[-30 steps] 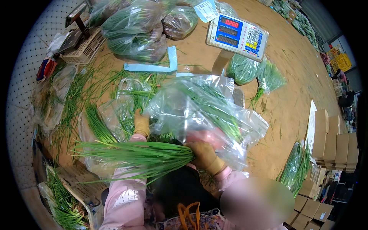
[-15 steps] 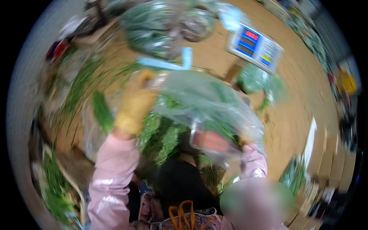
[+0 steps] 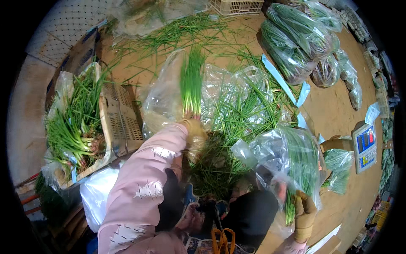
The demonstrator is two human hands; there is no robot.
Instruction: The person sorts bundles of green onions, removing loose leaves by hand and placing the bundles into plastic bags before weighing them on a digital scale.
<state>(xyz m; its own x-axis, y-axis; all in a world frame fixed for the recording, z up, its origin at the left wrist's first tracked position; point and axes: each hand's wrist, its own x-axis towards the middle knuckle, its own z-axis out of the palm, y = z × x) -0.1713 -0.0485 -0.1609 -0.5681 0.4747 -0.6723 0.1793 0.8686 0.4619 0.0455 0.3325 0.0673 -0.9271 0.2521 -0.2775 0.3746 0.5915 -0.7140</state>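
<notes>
Evidently the hands are well apart: the left hand point(image 3: 195, 134) is at the root end of a bunch of green onions point(image 3: 191, 89) at twelve o'clock, while the right hand point(image 3: 305, 211) is beside a filled clear bag point(image 3: 305, 158) toward four o'clock (I cannot tell whether either's fingers are closed). A slack hold could let stems slide from the bunch, and the loose stalks point(image 3: 247, 99) at two o'clock, lying so near, could tangle in.

pale dark-dotted tiling point(image 3: 65, 34) — upper left | plain greyish strip point(image 3: 31, 106) below | broad brown surface point(image 3: 334, 112) — centre to right
</notes>
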